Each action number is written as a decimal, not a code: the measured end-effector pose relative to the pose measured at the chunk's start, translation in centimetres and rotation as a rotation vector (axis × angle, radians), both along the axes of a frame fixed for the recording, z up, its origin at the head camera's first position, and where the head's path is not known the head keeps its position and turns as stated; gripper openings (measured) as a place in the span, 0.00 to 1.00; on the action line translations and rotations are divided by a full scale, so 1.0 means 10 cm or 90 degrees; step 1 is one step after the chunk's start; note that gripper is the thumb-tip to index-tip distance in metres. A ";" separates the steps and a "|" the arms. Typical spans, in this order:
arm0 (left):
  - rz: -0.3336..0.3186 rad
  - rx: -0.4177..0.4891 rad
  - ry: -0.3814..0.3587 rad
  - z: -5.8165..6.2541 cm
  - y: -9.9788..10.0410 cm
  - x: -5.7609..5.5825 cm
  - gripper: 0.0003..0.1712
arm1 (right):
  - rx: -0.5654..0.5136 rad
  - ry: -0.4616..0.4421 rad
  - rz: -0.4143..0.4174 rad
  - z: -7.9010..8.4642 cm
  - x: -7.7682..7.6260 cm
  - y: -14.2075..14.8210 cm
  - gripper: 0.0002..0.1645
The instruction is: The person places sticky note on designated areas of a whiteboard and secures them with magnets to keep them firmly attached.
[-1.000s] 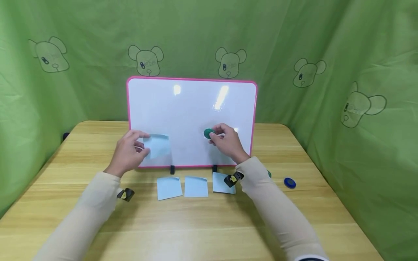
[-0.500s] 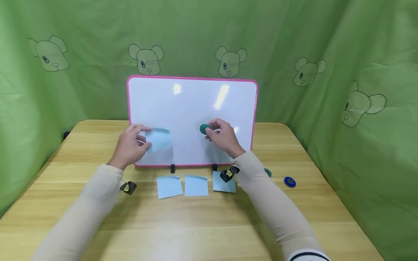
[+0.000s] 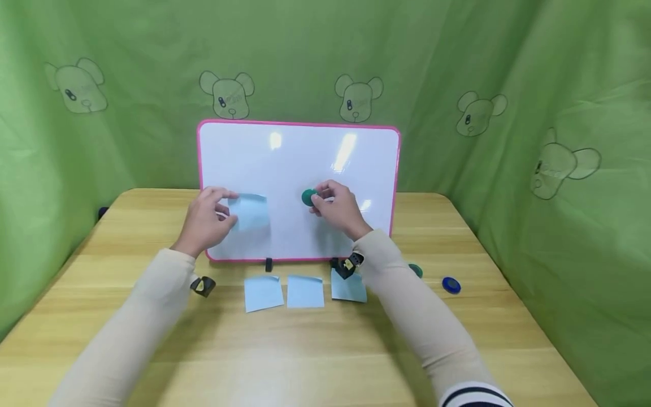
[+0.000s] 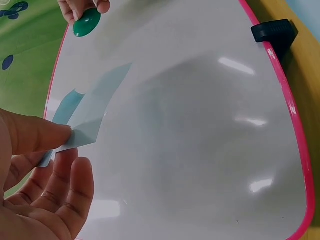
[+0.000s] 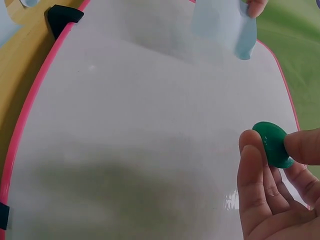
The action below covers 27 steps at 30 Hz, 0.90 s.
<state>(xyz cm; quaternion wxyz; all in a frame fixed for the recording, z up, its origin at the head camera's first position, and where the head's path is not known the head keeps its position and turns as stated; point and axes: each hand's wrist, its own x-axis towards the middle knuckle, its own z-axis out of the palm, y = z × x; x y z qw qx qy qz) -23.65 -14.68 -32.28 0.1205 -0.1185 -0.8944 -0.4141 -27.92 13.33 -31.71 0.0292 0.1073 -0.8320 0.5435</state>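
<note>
My left hand (image 3: 205,220) pinches the left edge of a light blue sticky note (image 3: 251,212) in front of the whiteboard (image 3: 290,164). In the left wrist view the note (image 4: 100,100) stands out from between thumb and fingers, its top strip bent over; whether it touches the board I cannot tell. My right hand (image 3: 338,208) holds a round green magnet (image 3: 308,197) before the middle of the board. The right wrist view has this magnet (image 5: 274,145) between thumb and fingertips, seemingly apart from the white surface. The board has a pink rim and stands upright.
Three more blue notes, a left one (image 3: 263,294), a middle one (image 3: 305,291) and a right one (image 3: 348,286), lie in a row before the board's black feet (image 3: 269,264). A blue magnet (image 3: 451,285) and a partly covered green magnet (image 3: 416,270) lie at right on the wooden table (image 3: 285,362).
My left hand has raised the note and shifted it slightly right. The right hand has brought the green magnet left and a little up, closer to the note.
</note>
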 end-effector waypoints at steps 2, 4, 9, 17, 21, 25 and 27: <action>0.000 -0.002 0.004 0.00 0.00 -0.03 0.24 | 0.001 0.002 -0.003 0.04 0.00 -0.02 0.08; -0.001 -0.003 0.006 0.01 0.01 -0.04 0.24 | 0.002 0.000 -0.004 0.07 0.00 -0.03 0.08; 0.001 -0.005 0.012 0.04 0.02 -0.07 0.24 | 0.008 0.004 -0.003 0.11 -0.02 -0.09 0.08; 0.007 -0.005 0.030 0.06 0.04 -0.15 0.24 | -0.002 0.037 0.008 0.17 -0.10 -0.18 0.08; 0.010 -0.001 0.040 0.08 0.04 -0.17 0.24 | -0.008 0.052 0.012 0.18 -0.15 -0.22 0.09; 0.015 0.002 0.042 0.09 0.03 -0.20 0.25 | -0.005 0.058 0.008 0.18 -0.18 -0.26 0.09; 0.020 0.002 0.044 0.10 0.03 -0.21 0.25 | -0.005 0.061 0.005 0.17 -0.20 -0.29 0.09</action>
